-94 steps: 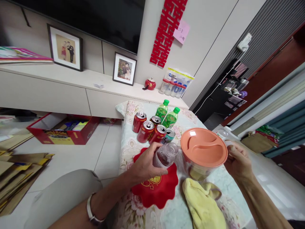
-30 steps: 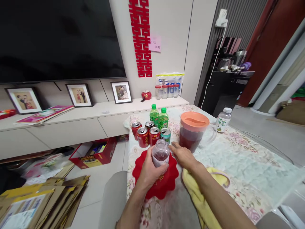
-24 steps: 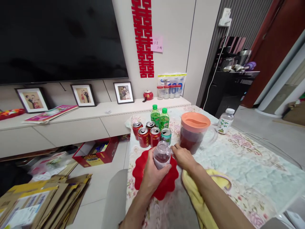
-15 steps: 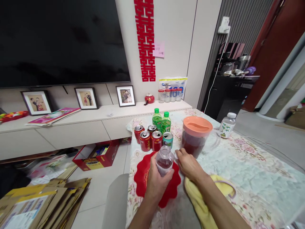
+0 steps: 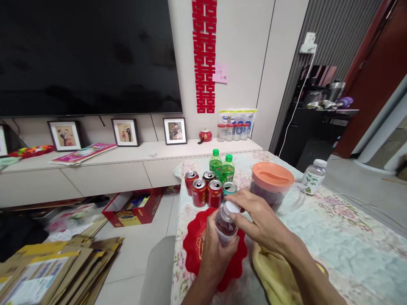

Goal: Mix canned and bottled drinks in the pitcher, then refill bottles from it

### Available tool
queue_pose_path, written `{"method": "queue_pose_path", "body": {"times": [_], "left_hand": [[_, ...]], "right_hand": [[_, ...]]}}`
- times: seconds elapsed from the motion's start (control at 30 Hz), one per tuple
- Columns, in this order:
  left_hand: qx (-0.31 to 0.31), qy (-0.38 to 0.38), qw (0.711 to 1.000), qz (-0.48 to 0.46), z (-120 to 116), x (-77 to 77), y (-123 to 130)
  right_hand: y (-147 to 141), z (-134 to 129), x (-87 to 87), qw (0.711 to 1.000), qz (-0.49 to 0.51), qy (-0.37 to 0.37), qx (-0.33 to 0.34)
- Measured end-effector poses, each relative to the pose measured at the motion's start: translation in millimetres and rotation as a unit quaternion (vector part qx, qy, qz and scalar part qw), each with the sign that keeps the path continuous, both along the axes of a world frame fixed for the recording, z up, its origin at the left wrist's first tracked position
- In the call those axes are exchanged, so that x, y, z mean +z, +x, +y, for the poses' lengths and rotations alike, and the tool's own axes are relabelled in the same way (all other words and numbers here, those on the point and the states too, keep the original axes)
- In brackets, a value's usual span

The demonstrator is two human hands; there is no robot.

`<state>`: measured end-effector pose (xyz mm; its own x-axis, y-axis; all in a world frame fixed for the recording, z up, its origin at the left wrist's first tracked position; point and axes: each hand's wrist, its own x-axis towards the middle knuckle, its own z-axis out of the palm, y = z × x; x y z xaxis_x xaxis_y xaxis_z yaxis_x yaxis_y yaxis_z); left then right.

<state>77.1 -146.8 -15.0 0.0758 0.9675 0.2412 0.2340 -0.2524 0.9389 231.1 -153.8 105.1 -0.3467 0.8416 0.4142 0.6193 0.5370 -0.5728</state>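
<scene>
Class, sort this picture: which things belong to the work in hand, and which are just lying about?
Likely part of the work:
clear bottle, in the left hand
white cap, at the right hand

Apparently just lying about:
red cans
green bottles
picture frames
cardboard

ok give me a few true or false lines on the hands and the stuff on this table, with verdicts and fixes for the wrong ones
1. The left hand holds the clear bottle. True.
2. The right hand rests flat on the tablecloth. False: the right hand has its fingers at the white cap on the clear bottle's mouth.
3. Two green-capped bottles stand behind the cans. True.
4. The pitcher has an orange lid on top. True.
5. The yellow cloth lies to the left of the red mat. False: in this view the cloth lies to its right.
</scene>
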Motion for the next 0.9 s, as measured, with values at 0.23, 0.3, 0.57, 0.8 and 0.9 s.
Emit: {"method": "queue_pose_path", "body": {"times": [0.23, 0.3, 0.57, 0.8, 0.9], "left_hand": [[0.01, 0.014, 1.0, 0.014, -1.7, 4.7, 0.0], [0.005, 0.017, 1.0, 0.014, -1.7, 5.0, 0.5], [-0.007, 0.02, 1.0, -0.016, -2.7, 1.0, 1.3], [-0.008, 0.03, 1.0, 0.002, -1.5, 0.4, -0.2], [-0.008, 0.023, 1.0, 0.008, -1.8, 1.3, -0.9]], "right_hand": [[-5.4, 0.2, -3.8, 0.999, -0.024, 0.032, -0.01], [-6.5, -1.0, -5.4, 0.999, -0.026, 0.046, -0.012], [-8.8, -0.8, -7.4, 0.996, -0.042, 0.068, -0.025], [-10.1, -0.3, -6.2, 0.997, -0.037, 0.025, -0.063], [-7.5, -2.5, -0.9, 0.998, -0.017, -0.014, -0.057]]}}
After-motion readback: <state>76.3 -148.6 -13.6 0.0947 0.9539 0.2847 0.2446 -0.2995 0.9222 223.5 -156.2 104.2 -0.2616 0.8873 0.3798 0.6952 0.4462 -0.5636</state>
